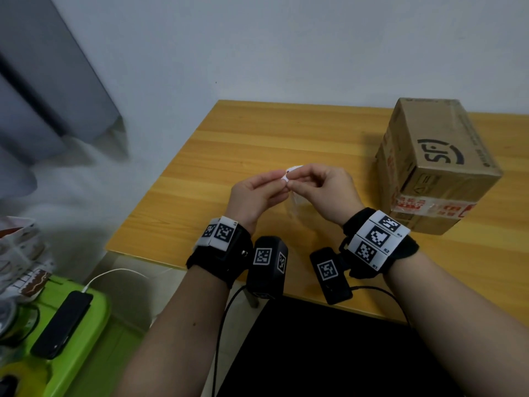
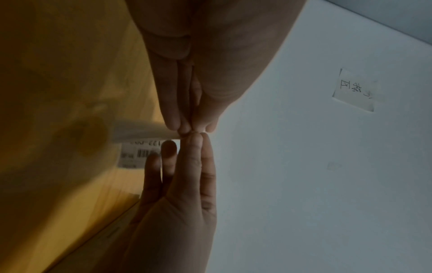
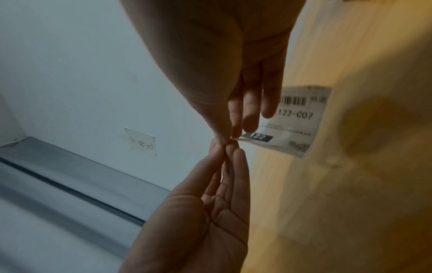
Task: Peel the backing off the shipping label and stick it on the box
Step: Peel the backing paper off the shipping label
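Both hands meet above the tabletop [image 1: 257,133], fingertip to fingertip. Left hand [image 1: 254,193] pinches one corner of the shipping label [image 1: 292,171] between thumb and forefinger; right hand [image 1: 323,190] pinches the same corner from the other side, its fingers curled in. In the head view only a small white edge of the label shows above the fingers — the wrist views show far more of it.

From the right wrist view the label [image 3: 301,118] hangs beyond the pinch, white, with a barcode and the print "122-007", held off the wood rather than lying on it. In the left wrist view the label [image 2: 140,155] sits behind the fingertips [image 2: 194,140], and a pale, blurred sheet [image 2: 142,132] juts sideways from the pinch; whether this is the backing I cannot tell.

The box [image 1: 435,164] stands on the tabletop to the right of the hands, well apart from them — brown cardboard, a dark logo on top, red-printed tape across its near side. Left of the hands, off the tabletop, a dark phone [image 1: 61,322] lies on a green surface [image 1: 94,308] with a white cable [image 1: 114,273] plugged in. A handwritten paper note [image 3: 140,141] is stuck on the wall beyond the hands.
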